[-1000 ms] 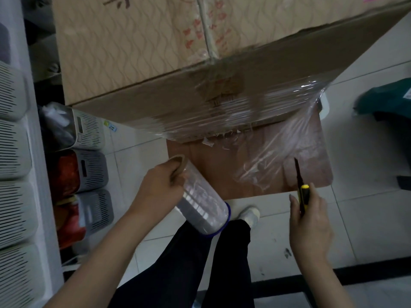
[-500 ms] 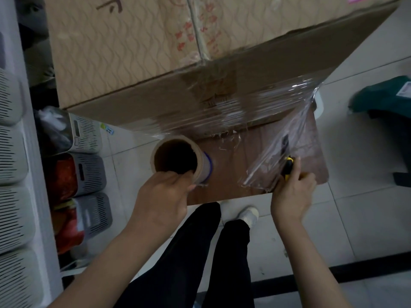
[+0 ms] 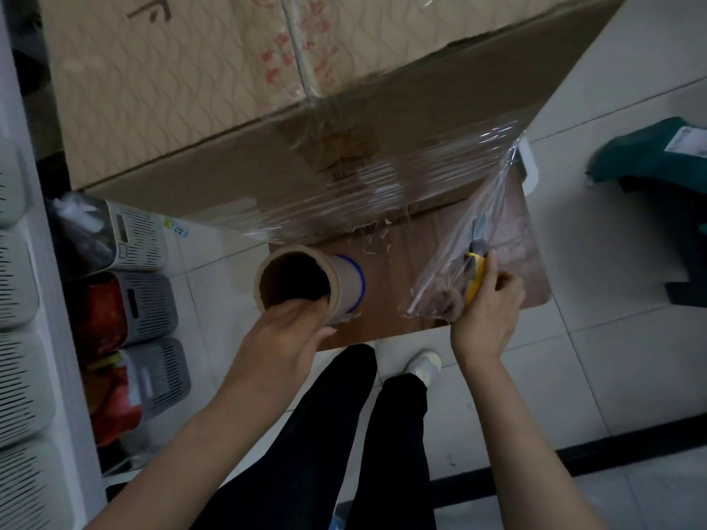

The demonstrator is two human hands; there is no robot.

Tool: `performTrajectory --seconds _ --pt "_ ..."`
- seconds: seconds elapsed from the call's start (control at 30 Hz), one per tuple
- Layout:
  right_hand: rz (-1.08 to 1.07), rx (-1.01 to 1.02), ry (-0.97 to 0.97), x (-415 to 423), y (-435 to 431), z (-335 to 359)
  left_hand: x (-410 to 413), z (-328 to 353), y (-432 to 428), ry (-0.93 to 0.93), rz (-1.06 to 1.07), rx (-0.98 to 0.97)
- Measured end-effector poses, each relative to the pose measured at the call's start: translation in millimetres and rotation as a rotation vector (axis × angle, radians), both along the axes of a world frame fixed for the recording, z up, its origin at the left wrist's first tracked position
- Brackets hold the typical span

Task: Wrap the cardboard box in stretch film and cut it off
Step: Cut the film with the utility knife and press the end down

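Left grip (image 3: 283, 338) is curling round stretch film roll (image 3: 346, 286); right grip (image 3: 489, 311) is pinching yellow cutter (image 3: 475, 279) against loose film (image 3: 440, 277) stretching from cardboard box (image 3: 229, 109).

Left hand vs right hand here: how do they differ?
Left hand grips the film roll at its open end; right hand grips the yellow knife. Left hand is clear of the loose film; right hand touches it. Both work in front of the cardboard box.

Cardboard box (image 3: 229, 109): near face banded in clear stretch film (image 3: 363, 193). Film tail (image 3: 447, 277) hangs off its right corner, yellow cutter (image 3: 475, 279) in my right hand (image 3: 489, 315) against it. Roll (image 3: 346, 286) in my left hand (image 3: 283, 338).
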State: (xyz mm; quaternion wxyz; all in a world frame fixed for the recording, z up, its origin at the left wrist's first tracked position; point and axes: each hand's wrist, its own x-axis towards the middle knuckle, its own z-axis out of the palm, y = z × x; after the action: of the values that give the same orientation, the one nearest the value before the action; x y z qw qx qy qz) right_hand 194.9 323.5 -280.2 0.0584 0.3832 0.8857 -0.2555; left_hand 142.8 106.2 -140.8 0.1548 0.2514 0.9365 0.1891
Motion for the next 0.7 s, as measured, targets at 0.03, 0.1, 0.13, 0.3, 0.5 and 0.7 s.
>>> performTrajectory --seconds 0.03,0.1,0.13,0.3,0.5,0.7 --pt "-0.01 0.0 0.018 -0.1 -0.5 2.4 0.3 1.7 -0.5 -0.004 0.021 -0.014" --pt "-0.081 0.009 0.111 2.1 -3.0 8.0 0.7 8.8 -0.7 0.025 0.081 -0.026" --pt "-0.143 0.009 0.176 4.1 -4.5 11.2 1.4 14.5 0.2 0.075 0.099 -0.021" --pt "-0.614 -0.435 0.514 18.1 -10.0 29.2 2.9 39.9 23.4 0.248 0.081 0.108" --pt "-0.877 -1.304 0.566 26.2 -12.9 48.1 2.0 37.9 86.4 -0.168 0.172 0.168" --pt "-0.836 -1.465 0.465 28.7 -21.0 49.6 -1.6 18.7 106.0 -0.327 0.366 0.157"
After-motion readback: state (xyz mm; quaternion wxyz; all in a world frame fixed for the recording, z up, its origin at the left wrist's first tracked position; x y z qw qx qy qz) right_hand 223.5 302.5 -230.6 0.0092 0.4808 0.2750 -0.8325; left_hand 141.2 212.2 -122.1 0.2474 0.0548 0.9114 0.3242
